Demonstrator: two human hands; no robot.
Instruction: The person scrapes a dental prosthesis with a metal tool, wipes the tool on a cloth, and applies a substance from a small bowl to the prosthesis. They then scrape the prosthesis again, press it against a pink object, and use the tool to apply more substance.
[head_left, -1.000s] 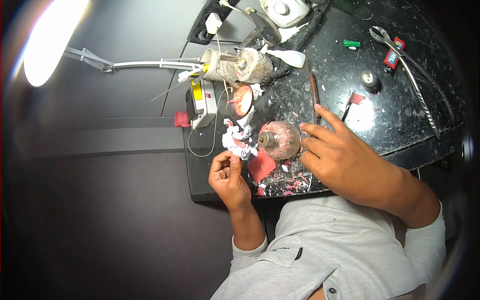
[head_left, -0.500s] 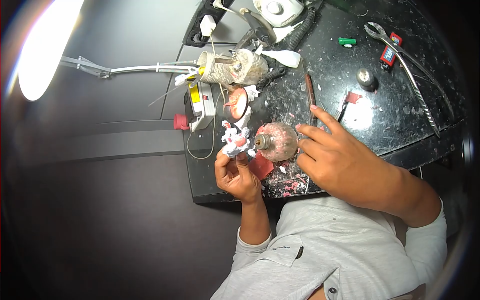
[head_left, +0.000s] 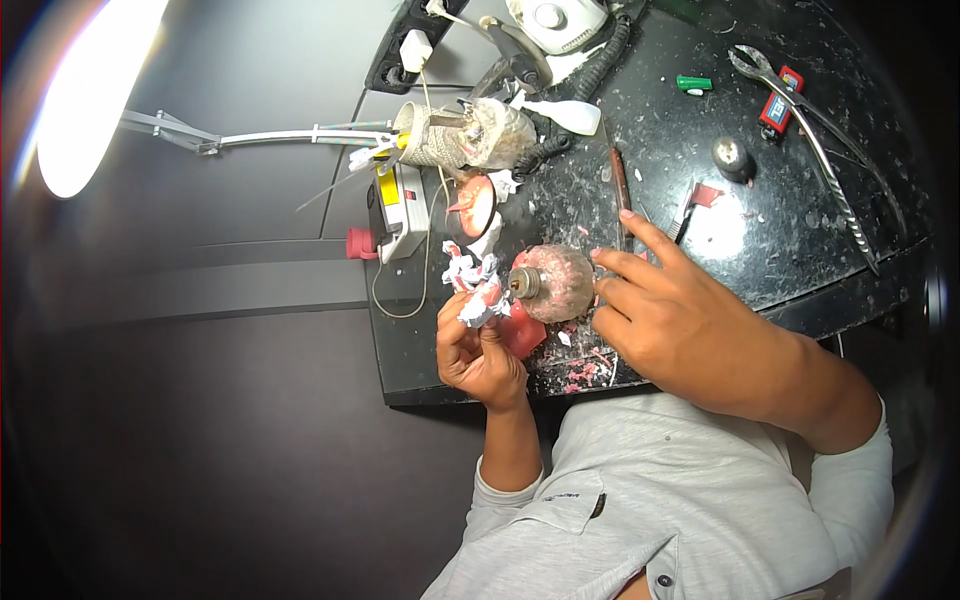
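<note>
In the head view, my left hand (head_left: 483, 365) pinches a crumpled piece of white paper with pink stains (head_left: 484, 303) above the bench edge. More crumpled white and pink paper shows just beyond it; I cannot tell if it is the same piece. A glass spirit lamp (head_left: 562, 284), smeared pink and with a metal neck, lies close to the paper. My right hand (head_left: 665, 305) rests with fingers apart beside the lamp. Its index fingertip reaches the end of a brown-handled tool (head_left: 619, 180). A flat pink sheet (head_left: 523, 332) lies under the lamp's near side.
Pink and white scraps (head_left: 585, 378) litter the black bench (head_left: 430, 375). A round dish of pink material (head_left: 473, 208) is at the left. Farther right are a metal cap (head_left: 731, 155), pliers-like metal tongs (head_left: 815, 145) and a red box (head_left: 783, 102). A lamp arm (head_left: 265, 138) crosses from the left.
My left hand has shifted slightly right, and the crumpled paper in it has tilted down toward the pink sheet. My right hand stays in nearly the same place.
</note>
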